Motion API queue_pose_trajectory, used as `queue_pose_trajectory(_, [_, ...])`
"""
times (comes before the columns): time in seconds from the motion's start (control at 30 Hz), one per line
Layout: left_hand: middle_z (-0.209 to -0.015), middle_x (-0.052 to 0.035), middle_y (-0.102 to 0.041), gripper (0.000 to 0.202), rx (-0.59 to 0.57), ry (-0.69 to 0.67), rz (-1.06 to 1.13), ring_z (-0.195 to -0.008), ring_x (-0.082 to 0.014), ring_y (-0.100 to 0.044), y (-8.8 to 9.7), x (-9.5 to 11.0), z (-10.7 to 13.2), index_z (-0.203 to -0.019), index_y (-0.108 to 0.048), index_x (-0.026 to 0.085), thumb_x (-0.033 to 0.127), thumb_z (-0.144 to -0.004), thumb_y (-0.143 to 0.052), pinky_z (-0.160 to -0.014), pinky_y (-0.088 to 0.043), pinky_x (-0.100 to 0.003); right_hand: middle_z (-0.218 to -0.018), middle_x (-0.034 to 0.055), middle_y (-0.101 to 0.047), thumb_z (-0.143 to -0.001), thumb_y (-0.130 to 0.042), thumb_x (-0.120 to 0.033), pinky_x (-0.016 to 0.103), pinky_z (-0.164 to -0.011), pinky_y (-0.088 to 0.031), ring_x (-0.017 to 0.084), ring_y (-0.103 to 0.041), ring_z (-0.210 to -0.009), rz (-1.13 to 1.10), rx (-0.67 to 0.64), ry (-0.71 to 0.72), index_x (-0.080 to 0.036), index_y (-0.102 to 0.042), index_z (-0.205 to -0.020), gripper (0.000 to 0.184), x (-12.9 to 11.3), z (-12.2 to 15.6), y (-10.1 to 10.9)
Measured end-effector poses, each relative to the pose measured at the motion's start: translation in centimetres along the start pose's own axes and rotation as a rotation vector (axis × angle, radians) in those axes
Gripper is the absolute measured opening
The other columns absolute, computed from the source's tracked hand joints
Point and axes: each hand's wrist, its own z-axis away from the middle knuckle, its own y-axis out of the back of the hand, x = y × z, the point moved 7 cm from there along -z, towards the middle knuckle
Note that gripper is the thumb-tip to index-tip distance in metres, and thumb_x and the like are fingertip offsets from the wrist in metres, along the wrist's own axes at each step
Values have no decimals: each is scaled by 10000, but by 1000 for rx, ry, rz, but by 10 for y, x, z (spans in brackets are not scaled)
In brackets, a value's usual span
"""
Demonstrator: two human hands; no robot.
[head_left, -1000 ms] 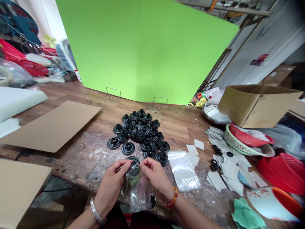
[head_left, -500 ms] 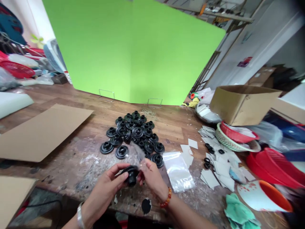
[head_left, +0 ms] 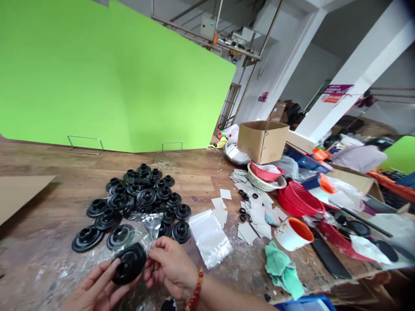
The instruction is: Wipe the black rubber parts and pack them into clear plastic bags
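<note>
Both my hands hold one black round rubber part (head_left: 129, 263) inside a clear plastic bag (head_left: 147, 229) at the bottom of the view. My left hand (head_left: 94, 289) cups the part from below with its fingers curled. My right hand (head_left: 170, 268), with a red bead bracelet on its wrist, pinches the bag and the part's right edge. Just beyond lies a pile of several black rubber parts (head_left: 139, 201) on the worn wooden table (head_left: 194, 172). An empty clear bag (head_left: 209, 235) lies flat to the right of the pile.
White paper slips (head_left: 256, 214) and small black rings (head_left: 242, 211) lie right of the bags. Further right stand a red-and-white cup (head_left: 293, 233), red baskets (head_left: 300, 198), a green cloth (head_left: 282, 268) and a cardboard box (head_left: 262, 140). A cardboard sheet (head_left: 16, 192) lies left; a green screen (head_left: 113, 82) stands behind.
The camera has swung to the right and up. My hands have moved down and left in view, and the black part now shows its flat face, still held in the bag.
</note>
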Motion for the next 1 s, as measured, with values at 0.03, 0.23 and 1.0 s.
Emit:
queue_pose_trajectory(0.03, [-871, -49, -734, 284, 19, -26, 8, -842, -276, -702, -3, 3, 3, -781, -639, 162, 146, -552, -807, -716, -616, -379, -580, -46, -532, -669, -662, -494, 186, -364, -375, 85, -478, -412, 27, 32, 60, -194, -448, -830, 402, 1, 2, 0])
queue_pose_trajectory(0.23, [-834, -50, -717, 325, -21, -224, -40, -775, -209, -686, -25, 22, 29, -812, -587, 173, 237, -595, -820, -697, -598, -351, -901, 43, -540, -861, -522, -273, 259, -690, -454, 141, -530, -788, 669, 206, 753, -182, -572, -925, 122, -41, 38, -6])
queue_pose_trajectory(1.0, [-1020, -71, -665, 515, -47, -313, -50, -938, -224, -645, -30, 23, 44, -1144, -566, 201, 295, -675, -757, -793, -566, -367, -799, 14, -534, -911, -443, -234, 244, -665, -397, 139, -503, -729, 814, 99, 691, -184, -535, -833, 131, -40, 25, -25])
